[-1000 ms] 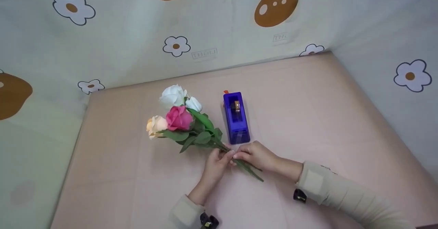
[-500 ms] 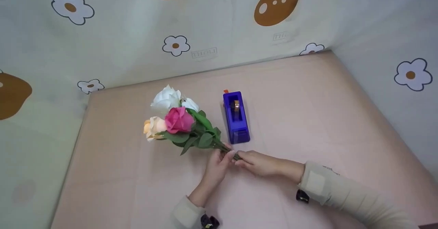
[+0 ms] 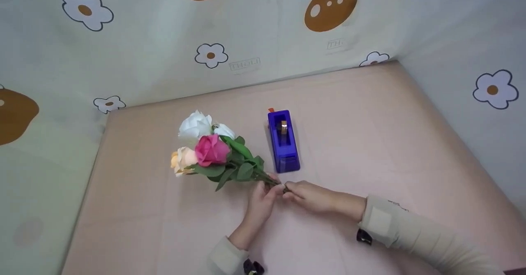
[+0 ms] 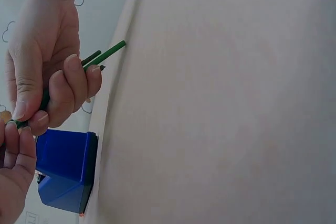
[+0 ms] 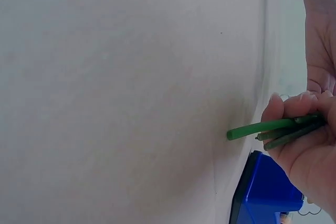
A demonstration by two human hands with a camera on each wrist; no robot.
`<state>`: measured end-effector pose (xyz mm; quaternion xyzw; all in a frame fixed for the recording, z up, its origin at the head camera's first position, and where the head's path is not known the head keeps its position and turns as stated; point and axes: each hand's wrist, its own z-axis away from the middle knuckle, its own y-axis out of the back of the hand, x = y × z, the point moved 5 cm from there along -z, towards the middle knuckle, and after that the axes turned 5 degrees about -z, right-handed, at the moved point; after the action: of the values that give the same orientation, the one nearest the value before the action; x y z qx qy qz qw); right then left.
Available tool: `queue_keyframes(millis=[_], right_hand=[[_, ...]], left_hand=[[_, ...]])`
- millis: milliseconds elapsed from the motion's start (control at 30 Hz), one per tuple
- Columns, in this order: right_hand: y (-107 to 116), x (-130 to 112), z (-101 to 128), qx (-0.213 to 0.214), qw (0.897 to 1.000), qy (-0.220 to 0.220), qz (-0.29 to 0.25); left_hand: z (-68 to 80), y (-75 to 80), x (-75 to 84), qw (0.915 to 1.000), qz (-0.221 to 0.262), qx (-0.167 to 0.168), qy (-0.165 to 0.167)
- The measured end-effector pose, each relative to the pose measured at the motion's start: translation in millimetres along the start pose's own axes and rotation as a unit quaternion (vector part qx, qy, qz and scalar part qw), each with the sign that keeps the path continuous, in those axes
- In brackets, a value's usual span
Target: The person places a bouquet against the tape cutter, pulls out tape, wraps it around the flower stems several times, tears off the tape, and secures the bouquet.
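Note:
A bouquet of white, pink and peach roses [image 3: 211, 150] with green leaves points up and left in the head view. My left hand [image 3: 261, 201] holds its stems just below the leaves, thumb on top. Right beside it, my right hand [image 3: 311, 195] curls its fingers round the lower part of the stems. The cut ends of several green stems [image 5: 260, 127] poke out of the right hand in the right wrist view. In the left wrist view, stem ends [image 4: 107, 53] also stick out past the right hand's fingers.
A blue tape dispenser [image 3: 284, 143] with a roll of tape stands on the pinkish table [image 3: 370, 143], just beyond the hands. Walls of printed cloth [image 3: 164, 40] with flower motifs rise at the back and both sides of the table.
My right hand has closed round the lower stems, which stuck out past it a second ago. The rose heads have shifted a little left, then down.

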<state>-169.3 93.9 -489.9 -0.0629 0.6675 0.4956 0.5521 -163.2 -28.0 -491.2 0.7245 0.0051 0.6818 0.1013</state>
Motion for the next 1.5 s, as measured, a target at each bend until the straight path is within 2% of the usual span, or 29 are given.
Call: queue_keyframes(millis=[233, 333, 467, 567, 667, 733, 800, 867, 933, 1033, 1167, 1333, 1500], right_hand=[[15, 8, 10, -0.017, 0.997, -0.04, -0.065], [26, 13, 12, 0.007, 0.993, -0.052, -0.108], [36, 17, 10, 0.057, 0.985, -0.067, -0.151], [44, 18, 7, 0.108, 0.969, -0.102, -0.199], [52, 19, 5, 0.175, 0.944, -0.14, -0.241], [54, 20, 4, 0.195, 0.931, -0.165, -0.262], [53, 21, 3, 0.19, 0.925, -0.179, -0.275], [50, 21, 2, 0.164, 0.918, -0.191, -0.305], [46, 22, 0, 0.135, 0.907, -0.195, -0.348], [41, 22, -2, 0.107, 0.89, -0.198, -0.396], [39, 19, -5, 0.093, 0.876, -0.201, -0.428], [38, 15, -11, 0.085, 0.866, -0.212, -0.445], [38, 14, -12, 0.093, 0.868, -0.216, -0.437]], left_hand=[[0.9, -10.0, 0.5, 0.9985, 0.053, -0.003, -0.011], [0.8, -12.2, 1.0, 0.9965, 0.083, -0.003, -0.013], [1.3, -13.5, 0.6, 0.9962, 0.087, 0.004, -0.007], [1.5, -14.2, 0.1, 0.9954, 0.095, 0.006, 0.006], [2.1, -14.9, 0.2, 0.9952, 0.098, 0.006, 0.011], [2.9, -15.7, 0.1, 0.9951, 0.098, 0.003, 0.016], [3.4, -16.5, -0.1, 0.9956, 0.091, 0.002, 0.021], [3.5, -16.8, -0.4, 0.996, 0.085, 0.003, 0.025], [2.8, -16.7, -0.7, 0.9964, 0.081, 0.005, 0.025], [1.5, -15.8, 0.1, 0.9977, 0.068, -0.001, 0.01], [-1.4, -14.5, 3.6, 0.9988, 0.031, -0.022, -0.031], [-3.3, -11.0, 8.4, 0.9949, -0.011, -0.027, -0.096], [-4.6, -8.6, 11.0, 0.9905, -0.045, -0.019, -0.129]])
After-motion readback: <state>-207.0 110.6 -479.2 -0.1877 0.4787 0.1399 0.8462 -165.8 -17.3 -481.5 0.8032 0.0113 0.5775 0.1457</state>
